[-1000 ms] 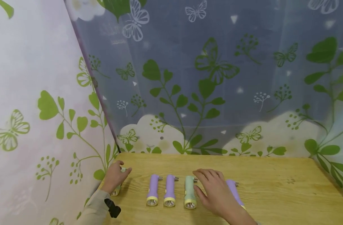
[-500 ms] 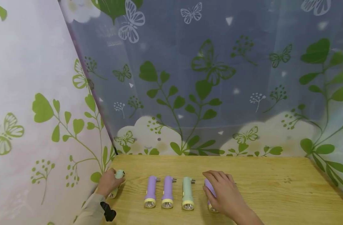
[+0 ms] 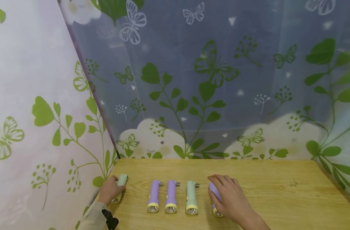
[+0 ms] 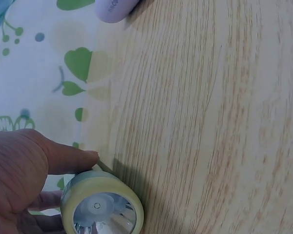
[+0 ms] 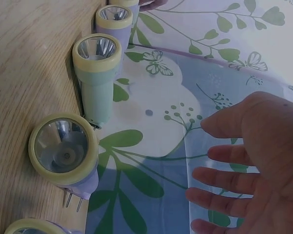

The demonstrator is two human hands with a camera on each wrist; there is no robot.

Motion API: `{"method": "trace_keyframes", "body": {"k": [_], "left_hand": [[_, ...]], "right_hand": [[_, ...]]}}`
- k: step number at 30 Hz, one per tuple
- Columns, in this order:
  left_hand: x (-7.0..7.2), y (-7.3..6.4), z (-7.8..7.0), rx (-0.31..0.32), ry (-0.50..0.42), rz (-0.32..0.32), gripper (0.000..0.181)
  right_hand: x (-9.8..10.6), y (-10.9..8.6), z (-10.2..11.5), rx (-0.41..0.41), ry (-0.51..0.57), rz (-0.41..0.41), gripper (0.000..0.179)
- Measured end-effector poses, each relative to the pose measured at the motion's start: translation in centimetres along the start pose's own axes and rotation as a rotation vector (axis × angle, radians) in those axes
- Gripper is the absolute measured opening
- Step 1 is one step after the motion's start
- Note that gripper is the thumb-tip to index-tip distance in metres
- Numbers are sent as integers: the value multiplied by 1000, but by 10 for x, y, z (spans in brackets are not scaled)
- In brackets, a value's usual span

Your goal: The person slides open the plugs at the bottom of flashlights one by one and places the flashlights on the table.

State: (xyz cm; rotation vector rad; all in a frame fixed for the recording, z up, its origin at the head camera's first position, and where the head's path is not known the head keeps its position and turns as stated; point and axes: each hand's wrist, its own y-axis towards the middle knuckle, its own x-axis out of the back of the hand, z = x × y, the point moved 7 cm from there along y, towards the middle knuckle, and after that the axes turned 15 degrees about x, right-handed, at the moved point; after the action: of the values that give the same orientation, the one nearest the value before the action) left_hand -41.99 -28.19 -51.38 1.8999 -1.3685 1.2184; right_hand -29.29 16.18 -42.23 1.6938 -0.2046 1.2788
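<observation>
My left hand (image 3: 109, 191) holds a pale green flashlight (image 3: 122, 180) at the table's left edge, thumb across its body. In the left wrist view its yellow-rimmed lens (image 4: 102, 192) faces the camera, the thumb on one side and fingers on the other. My right hand (image 3: 232, 199) hovers over a purple flashlight (image 3: 213, 189), partly covering it. The right wrist view shows that hand's fingers (image 5: 219, 178) spread and apart from the flashlights. Between the hands lie two purple flashlights (image 3: 154, 191) and another green flashlight (image 3: 191, 193), lenses toward me, plug prongs pointing right.
All the flashlights rest on a light wooden table (image 3: 278, 191). Another flashlight (image 5: 34, 226) ends the row in the right wrist view, hidden under the right hand from the head. Patterned curtains (image 3: 215, 95) with leaves and butterflies stand behind and at the left.
My right hand has shifted right, uncovering one purple flashlight and covering another. My left hand has slid down and left along the green flashlight, so its top end now shows.
</observation>
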Motion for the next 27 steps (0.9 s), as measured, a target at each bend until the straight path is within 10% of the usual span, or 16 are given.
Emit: {"method": "trace_keyframes", "body": {"k": [11,27], "left_hand": [[1,-4,4,26,-43,-32,54],[17,-40,-42,-68,-213,-152,53]], "right_hand": [[-3,1,-7,-62,66,62,37],[2,7,-4,-26,50,12,39]]}}
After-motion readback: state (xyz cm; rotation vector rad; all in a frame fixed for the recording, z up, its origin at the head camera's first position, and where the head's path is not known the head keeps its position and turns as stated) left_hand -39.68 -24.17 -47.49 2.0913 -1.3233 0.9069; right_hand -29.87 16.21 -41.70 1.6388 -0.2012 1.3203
